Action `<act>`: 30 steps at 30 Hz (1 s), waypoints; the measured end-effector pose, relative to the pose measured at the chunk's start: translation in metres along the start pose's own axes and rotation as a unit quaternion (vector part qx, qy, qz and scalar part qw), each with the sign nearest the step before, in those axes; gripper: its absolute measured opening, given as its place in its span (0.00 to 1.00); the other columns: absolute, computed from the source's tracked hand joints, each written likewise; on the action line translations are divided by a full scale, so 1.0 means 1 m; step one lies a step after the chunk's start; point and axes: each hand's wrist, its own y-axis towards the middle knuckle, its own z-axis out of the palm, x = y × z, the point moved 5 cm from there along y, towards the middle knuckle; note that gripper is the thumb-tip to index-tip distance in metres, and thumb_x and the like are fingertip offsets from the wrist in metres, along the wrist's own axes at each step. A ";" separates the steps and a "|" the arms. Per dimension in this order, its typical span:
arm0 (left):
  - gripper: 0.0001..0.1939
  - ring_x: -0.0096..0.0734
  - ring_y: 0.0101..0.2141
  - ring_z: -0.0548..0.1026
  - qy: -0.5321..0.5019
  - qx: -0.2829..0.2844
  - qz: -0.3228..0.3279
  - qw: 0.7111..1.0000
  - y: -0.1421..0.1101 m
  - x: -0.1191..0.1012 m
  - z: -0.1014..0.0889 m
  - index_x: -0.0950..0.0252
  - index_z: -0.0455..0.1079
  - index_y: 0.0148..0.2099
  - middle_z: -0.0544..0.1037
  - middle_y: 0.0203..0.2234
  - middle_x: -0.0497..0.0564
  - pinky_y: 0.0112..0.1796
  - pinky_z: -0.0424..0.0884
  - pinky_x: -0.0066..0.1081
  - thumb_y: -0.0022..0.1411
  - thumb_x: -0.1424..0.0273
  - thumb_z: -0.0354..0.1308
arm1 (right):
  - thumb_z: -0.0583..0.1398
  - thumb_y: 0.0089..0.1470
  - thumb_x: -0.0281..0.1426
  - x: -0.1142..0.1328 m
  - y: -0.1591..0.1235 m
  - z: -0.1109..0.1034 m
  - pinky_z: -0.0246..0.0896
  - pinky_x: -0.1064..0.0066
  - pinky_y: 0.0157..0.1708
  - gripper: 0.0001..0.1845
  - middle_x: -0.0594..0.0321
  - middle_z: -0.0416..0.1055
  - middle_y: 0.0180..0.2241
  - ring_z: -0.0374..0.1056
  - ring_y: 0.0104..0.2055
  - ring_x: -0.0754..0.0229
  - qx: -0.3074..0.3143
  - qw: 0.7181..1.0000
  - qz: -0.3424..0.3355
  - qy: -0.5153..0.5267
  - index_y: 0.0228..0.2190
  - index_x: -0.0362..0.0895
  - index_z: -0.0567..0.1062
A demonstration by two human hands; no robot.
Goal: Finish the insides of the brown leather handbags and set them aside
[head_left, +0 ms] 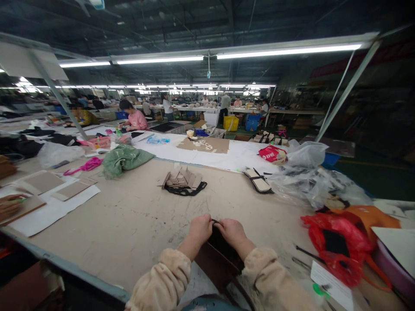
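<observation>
A dark brown bag (215, 262), leather-like in look, stands at the table's near side between my forearms. My left hand (201, 229) is closed on its dark upper rim. Close beside it, my right hand (232, 232) pinches the same rim, so a short curve of edge shows between the two fists. The bag's inside looks black, and a strap hangs down toward my lap. My fingertips are mostly hidden behind the knuckles. Ahead of my hands lies a heap of beige board pieces (183, 178) on black material.
A strapped stack of pale pieces (259, 180) lies farther right, by clear plastic bags (311, 185). Near right are a red plastic bag (340, 246) and a white paper (330, 283). A green bag (125, 160) sits left. A co-worker's hand (12, 206) rests on boards at far left.
</observation>
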 end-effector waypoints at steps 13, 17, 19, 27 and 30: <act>0.12 0.32 0.40 0.72 -0.126 -0.029 0.063 0.990 -0.002 0.004 0.001 0.61 0.66 0.44 0.75 0.36 0.51 0.41 0.64 0.29 0.57 0.70 0.49 | 0.48 0.57 0.37 0.003 0.008 -0.001 0.52 0.73 0.30 0.17 0.60 0.73 0.30 0.67 0.33 0.61 -0.013 1.000 0.002 0.001 0.28 0.46 0.74; 0.36 0.33 0.48 0.67 -0.190 -0.036 0.004 0.981 -0.013 0.016 0.009 0.64 0.45 0.61 0.69 0.49 0.55 0.47 0.62 0.28 0.52 0.66 0.55 | 0.48 0.56 0.35 0.004 0.010 -0.002 0.53 0.72 0.31 0.16 0.59 0.73 0.31 0.67 0.33 0.60 -0.017 1.000 -0.002 -0.006 0.28 0.45 0.74; 0.42 0.37 0.49 0.66 -0.182 -0.007 -0.061 0.981 -0.020 0.026 0.021 0.68 0.38 0.62 0.68 0.50 0.59 0.48 0.62 0.30 0.51 0.62 0.56 | 0.48 0.56 0.35 0.003 0.010 -0.001 0.53 0.72 0.31 0.16 0.58 0.73 0.31 0.67 0.33 0.60 -0.020 1.000 0.005 -0.006 0.28 0.44 0.74; 0.42 0.29 0.54 0.61 -0.331 0.070 -0.133 0.932 -0.028 0.046 0.045 0.73 0.39 0.63 0.63 0.54 0.57 0.51 0.57 0.24 0.44 0.84 0.45 | 0.48 0.55 0.32 0.010 0.007 -0.006 0.55 0.72 0.31 0.16 0.57 0.74 0.30 0.68 0.33 0.58 -0.043 0.999 0.010 0.003 0.27 0.43 0.74; 0.41 0.28 0.51 0.64 -0.378 0.090 -0.088 0.917 -0.015 0.058 0.034 0.70 0.47 0.61 0.67 0.51 0.54 0.51 0.57 0.25 0.41 0.85 0.44 | 0.47 0.54 0.29 0.013 0.005 -0.007 0.55 0.73 0.29 0.17 0.57 0.74 0.28 0.69 0.31 0.59 -0.068 0.997 0.018 0.014 0.26 0.43 0.74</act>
